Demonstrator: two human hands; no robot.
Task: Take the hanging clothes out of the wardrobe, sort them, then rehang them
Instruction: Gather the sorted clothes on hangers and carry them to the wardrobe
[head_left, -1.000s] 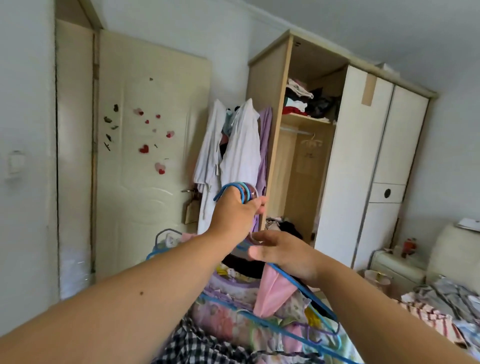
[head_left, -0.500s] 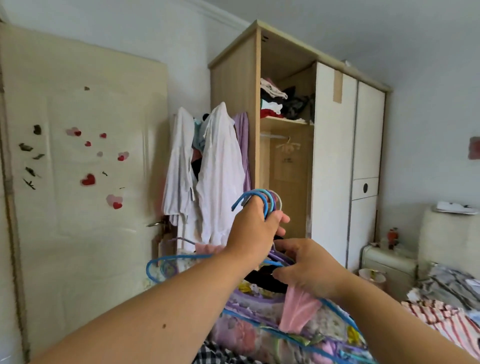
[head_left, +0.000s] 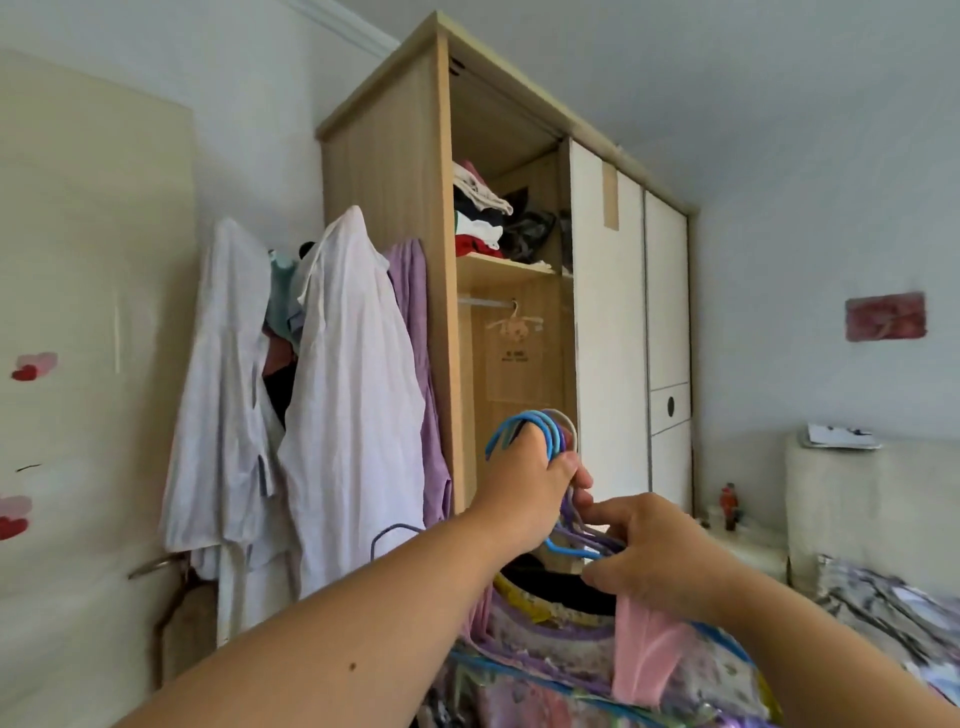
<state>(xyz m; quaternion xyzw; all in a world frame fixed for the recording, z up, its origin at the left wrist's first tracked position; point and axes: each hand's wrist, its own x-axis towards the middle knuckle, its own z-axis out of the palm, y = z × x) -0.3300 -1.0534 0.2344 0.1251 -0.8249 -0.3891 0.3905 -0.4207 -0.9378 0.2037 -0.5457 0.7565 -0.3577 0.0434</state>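
Observation:
My left hand (head_left: 524, 486) grips a bunch of blue, purple and white hanger hooks (head_left: 540, 428), held up in front of the open wardrobe (head_left: 395, 208). Several garments hang from those hangers below: a pink piece (head_left: 644, 654), a floral purple top (head_left: 545, 644) and something black (head_left: 556, 584). My right hand (head_left: 644, 551) sits just below and right of the left, fingers curled around the hanger necks and the pink cloth. The rail (head_left: 483, 301) inside the wardrobe carries one pale hanger (head_left: 514, 325) with a clear cover.
White shirts (head_left: 343, 395) and a purple garment (head_left: 415, 312) hang beside the wardrobe's left wall. Folded clothes (head_left: 480, 218) fill the upper shelf. A cream door (head_left: 78, 364) stands at left. A bed with clothes (head_left: 883, 597) and a small white cabinet (head_left: 743, 540) lie at right.
The view has come closer to the wardrobe and tilted upward. My left hand keeps the hooks raised; my right hand has stayed just under it on the hangers.

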